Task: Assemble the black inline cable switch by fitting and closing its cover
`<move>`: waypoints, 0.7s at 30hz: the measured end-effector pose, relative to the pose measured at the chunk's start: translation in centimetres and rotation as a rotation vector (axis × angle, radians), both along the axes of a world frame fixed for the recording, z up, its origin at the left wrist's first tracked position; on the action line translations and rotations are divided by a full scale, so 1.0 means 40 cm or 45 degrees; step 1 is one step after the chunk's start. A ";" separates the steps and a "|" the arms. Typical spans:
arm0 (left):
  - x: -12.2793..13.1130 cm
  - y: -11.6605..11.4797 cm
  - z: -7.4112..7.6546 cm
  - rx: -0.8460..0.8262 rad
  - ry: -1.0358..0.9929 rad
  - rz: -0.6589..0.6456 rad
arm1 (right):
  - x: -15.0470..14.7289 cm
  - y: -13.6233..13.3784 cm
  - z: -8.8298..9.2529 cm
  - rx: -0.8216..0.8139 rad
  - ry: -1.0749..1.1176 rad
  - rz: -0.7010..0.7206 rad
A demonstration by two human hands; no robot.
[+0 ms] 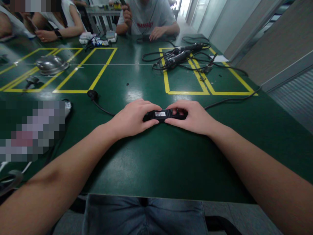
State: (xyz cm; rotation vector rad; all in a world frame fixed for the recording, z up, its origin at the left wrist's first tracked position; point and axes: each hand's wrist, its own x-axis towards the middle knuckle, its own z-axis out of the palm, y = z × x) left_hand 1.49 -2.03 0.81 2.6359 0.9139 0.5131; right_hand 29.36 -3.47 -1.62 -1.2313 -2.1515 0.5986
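The green table carries everything. Corded tools lie tangled toward its far right corner, well apart from me. A black plug lies nearer, on the left. Near the front edge, my left hand and right hand each clamp 1 end of the black module, which lies flat on the table. I judge I am working it between my 2 grips, and the next move calls for even pressure. Nothing stands in the way.
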 end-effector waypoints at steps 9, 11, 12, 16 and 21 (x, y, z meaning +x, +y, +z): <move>0.009 0.001 -0.005 -0.012 0.020 0.069 | 0.005 -0.001 0.012 0.042 -0.075 0.046; 0.012 0.002 -0.004 -0.004 0.032 0.080 | 0.005 -0.002 0.014 0.054 -0.086 0.054; 0.013 0.002 -0.002 -0.002 0.039 0.082 | 0.005 -0.002 0.014 0.056 -0.086 0.055; 0.016 0.004 0.003 -0.033 0.047 0.074 | 0.003 -0.004 0.012 0.041 -0.074 0.052; 0.021 -0.002 -0.005 -0.001 0.031 0.066 | 0.005 -0.007 0.016 0.049 -0.094 0.057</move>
